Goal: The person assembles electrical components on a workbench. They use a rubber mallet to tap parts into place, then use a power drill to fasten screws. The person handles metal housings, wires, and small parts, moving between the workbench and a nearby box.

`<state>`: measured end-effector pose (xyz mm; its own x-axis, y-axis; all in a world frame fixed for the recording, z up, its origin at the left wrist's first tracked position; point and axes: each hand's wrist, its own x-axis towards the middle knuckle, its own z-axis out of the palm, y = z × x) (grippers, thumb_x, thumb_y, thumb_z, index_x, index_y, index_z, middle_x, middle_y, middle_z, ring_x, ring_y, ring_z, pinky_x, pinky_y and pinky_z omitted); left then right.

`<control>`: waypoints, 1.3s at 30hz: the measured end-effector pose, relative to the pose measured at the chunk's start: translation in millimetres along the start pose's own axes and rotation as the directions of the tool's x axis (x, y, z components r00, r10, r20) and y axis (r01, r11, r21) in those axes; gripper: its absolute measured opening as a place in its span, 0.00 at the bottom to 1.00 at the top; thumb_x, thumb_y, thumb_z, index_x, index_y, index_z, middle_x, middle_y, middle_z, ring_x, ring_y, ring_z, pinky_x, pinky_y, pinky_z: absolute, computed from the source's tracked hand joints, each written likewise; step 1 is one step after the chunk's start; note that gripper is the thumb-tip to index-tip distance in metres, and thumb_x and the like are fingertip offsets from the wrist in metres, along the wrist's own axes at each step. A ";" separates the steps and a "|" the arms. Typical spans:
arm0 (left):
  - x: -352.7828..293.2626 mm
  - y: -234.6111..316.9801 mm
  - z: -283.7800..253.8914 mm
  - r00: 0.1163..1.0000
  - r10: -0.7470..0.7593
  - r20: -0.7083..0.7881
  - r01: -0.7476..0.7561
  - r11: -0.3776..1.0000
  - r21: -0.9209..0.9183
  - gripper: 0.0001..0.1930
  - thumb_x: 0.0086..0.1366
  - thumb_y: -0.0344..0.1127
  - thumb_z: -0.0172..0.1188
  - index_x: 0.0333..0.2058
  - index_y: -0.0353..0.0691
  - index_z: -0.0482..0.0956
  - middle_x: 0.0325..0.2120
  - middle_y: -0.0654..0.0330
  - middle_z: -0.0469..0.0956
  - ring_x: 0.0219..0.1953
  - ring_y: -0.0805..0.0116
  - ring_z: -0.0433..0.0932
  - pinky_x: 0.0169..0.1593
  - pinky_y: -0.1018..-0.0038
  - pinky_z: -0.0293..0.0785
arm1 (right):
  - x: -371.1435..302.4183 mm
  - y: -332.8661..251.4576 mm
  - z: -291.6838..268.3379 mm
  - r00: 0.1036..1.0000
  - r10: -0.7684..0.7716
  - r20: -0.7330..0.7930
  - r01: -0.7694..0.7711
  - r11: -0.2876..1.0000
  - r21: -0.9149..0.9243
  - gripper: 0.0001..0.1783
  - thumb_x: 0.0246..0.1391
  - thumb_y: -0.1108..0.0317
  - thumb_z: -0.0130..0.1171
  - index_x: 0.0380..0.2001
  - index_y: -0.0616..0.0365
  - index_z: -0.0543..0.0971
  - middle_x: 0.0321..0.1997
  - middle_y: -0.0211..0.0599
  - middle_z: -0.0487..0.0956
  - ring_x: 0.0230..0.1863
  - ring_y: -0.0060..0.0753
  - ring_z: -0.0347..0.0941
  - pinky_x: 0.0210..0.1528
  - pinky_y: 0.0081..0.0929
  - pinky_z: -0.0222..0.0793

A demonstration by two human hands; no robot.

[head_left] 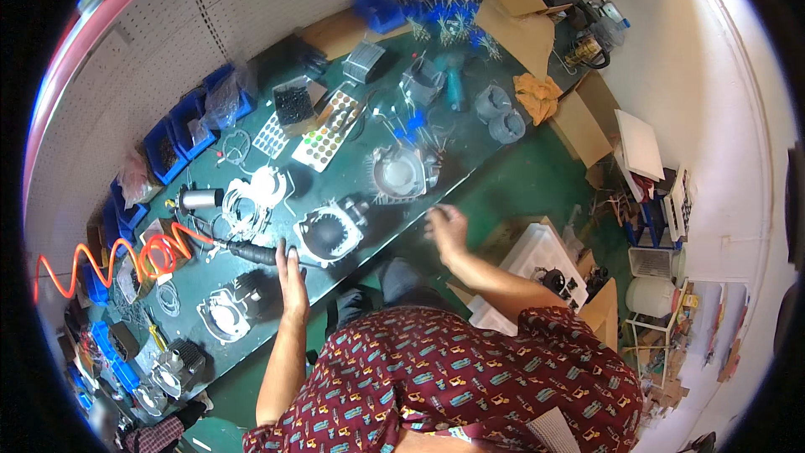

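My left hand is at the bench's front edge with its fingers stretched out and together. Against its fingers lies the black grip of an air tool, fed by an orange coiled hose; I cannot tell whether the hand presses on it. Off the bench edge, my right hand has curled fingers; whatever they hold, if anything, is hidden. Between the hands sits an open cast-metal housing with a dark inside. Farther right is a second metal housing with a pale round part in it.
More housings stand along the green bench at left. White coiled cable, a sheet of round stickers and a box of black screws lie behind. Blue bins line the back. A carton with white foam stands at right.
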<state>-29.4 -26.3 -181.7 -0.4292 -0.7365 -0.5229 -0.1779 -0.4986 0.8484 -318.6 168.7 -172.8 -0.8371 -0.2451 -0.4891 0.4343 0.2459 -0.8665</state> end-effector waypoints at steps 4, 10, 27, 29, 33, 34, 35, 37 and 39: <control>-27.1 12.9 7.4 0.995 -0.084 -0.061 0.083 0.996 -0.013 0.35 0.74 0.55 0.49 0.73 0.53 0.51 0.73 0.53 0.53 0.73 0.50 0.53 0.68 0.46 0.54 | 147.7 4.3 -48.8 0.733 -0.680 0.024 0.578 0.603 -0.551 0.13 0.53 0.67 0.66 0.40 0.62 0.83 0.25 0.40 0.82 0.28 0.40 0.80 0.35 0.37 0.77; -73.8 21.5 11.9 0.964 -0.090 -0.251 0.103 0.994 0.042 0.35 0.72 0.54 0.51 0.72 0.51 0.54 0.64 0.51 0.64 0.64 0.53 0.64 0.65 0.49 0.63 | 251.3 -49.9 -13.8 0.788 -0.481 0.383 0.540 0.244 -0.805 0.14 0.50 0.65 0.68 0.42 0.53 0.85 0.48 0.44 0.80 0.54 0.54 0.74 0.53 0.45 0.74; -104.9 42.2 40.9 0.753 0.239 -0.613 -0.186 0.971 0.150 0.23 0.75 0.40 0.52 0.62 0.33 0.68 0.49 0.52 0.79 0.50 0.64 0.79 0.50 0.70 0.76 | 241.5 -97.2 -26.6 0.705 -0.707 0.060 0.670 0.636 -0.384 0.08 0.55 0.70 0.60 0.36 0.64 0.79 0.28 0.44 0.80 0.30 0.44 0.79 0.35 0.38 0.74; -97.5 67.6 49.8 0.714 0.401 -0.574 -0.258 0.913 0.316 0.18 0.75 0.35 0.53 0.57 0.28 0.73 0.46 0.54 0.80 0.48 0.66 0.79 0.48 0.72 0.76 | 198.7 -121.7 -18.7 0.842 -0.533 0.081 0.539 0.828 -0.157 0.08 0.59 0.69 0.59 0.36 0.64 0.79 0.26 0.38 0.79 0.26 0.33 0.77 0.29 0.31 0.72; -78.7 121.8 85.9 0.842 0.354 -0.407 -0.238 0.921 0.309 0.14 0.72 0.31 0.58 0.51 0.28 0.79 0.39 0.61 0.81 0.36 0.76 0.77 0.41 0.78 0.75 | 109.5 -152.2 15.1 0.922 -0.225 0.314 0.186 0.971 0.151 0.07 0.63 0.69 0.57 0.37 0.63 0.78 0.27 0.32 0.78 0.22 0.21 0.74 0.22 0.20 0.70; -66.3 122.0 92.4 0.854 0.378 -0.358 -0.326 0.924 0.201 0.14 0.72 0.30 0.59 0.51 0.28 0.79 0.39 0.62 0.80 0.36 0.77 0.76 0.41 0.79 0.74 | 91.0 -152.6 25.1 0.909 -0.208 0.362 0.149 0.972 0.183 0.07 0.64 0.68 0.57 0.37 0.62 0.78 0.27 0.31 0.78 0.21 0.19 0.73 0.20 0.19 0.70; -59.1 128.8 99.0 0.868 0.424 -0.259 -0.386 0.904 0.186 0.14 0.71 0.29 0.60 0.51 0.28 0.79 0.39 0.62 0.80 0.38 0.77 0.76 0.42 0.78 0.75 | 68.0 -160.6 32.7 0.896 -0.128 0.425 0.072 0.987 0.145 0.07 0.63 0.70 0.58 0.37 0.64 0.78 0.28 0.32 0.78 0.21 0.20 0.74 0.21 0.20 0.72; -43.4 135.5 110.1 0.915 0.388 -0.110 -0.375 0.919 0.121 0.17 0.70 0.31 0.61 0.54 0.29 0.78 0.46 0.58 0.81 0.44 0.73 0.78 0.48 0.76 0.76 | 43.3 -153.2 49.6 0.860 -0.144 0.490 0.061 0.981 0.182 0.07 0.62 0.71 0.59 0.38 0.65 0.79 0.28 0.33 0.79 0.23 0.23 0.77 0.22 0.21 0.75; -37.2 138.5 113.7 0.946 0.320 -0.059 -0.318 0.948 0.027 0.21 0.70 0.31 0.61 0.58 0.29 0.74 0.49 0.55 0.81 0.47 0.71 0.78 0.50 0.74 0.77 | 8.1 -149.5 70.3 0.827 -0.116 0.550 0.068 0.992 0.107 0.07 0.62 0.71 0.58 0.39 0.63 0.79 0.29 0.35 0.80 0.24 0.25 0.78 0.23 0.22 0.75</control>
<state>-138.7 -16.0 -35.3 -0.4108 -0.8827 -0.2283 -0.0554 -0.2258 0.9726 -366.9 64.1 -54.2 -0.5598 -0.7471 -0.3584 0.4095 0.1265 -0.9035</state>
